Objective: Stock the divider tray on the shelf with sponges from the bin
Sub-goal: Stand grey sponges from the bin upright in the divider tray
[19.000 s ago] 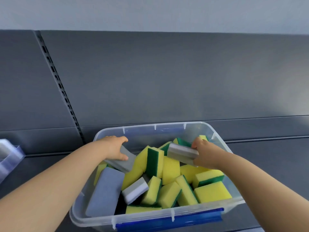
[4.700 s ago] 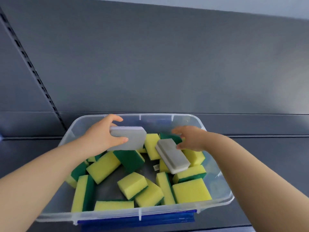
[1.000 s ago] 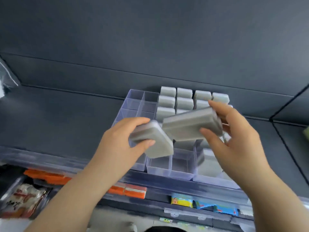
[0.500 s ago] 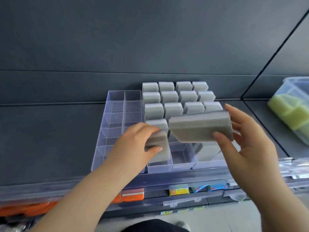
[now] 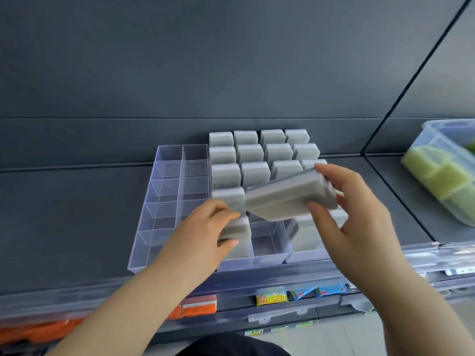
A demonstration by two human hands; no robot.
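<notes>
Pinched by the left grip (image 5: pixel 203 235), one sponge (image 5: pixel 239 233) has been sunk into a front slot of the tray (image 5: pixel 168 182), another sponge (image 5: pixel 285 199) being clasped above by the right grip (image 5: pixel 352 219).

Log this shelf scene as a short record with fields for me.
left grip: holds grey sponge, partly in a front-row cell
right grip: holds second grey sponge tilted above the tray
divider tray: left two columns empty
stocked sponges: upright in the right columns' back rows
bin: at right, yellow-green sponges inside
</notes>
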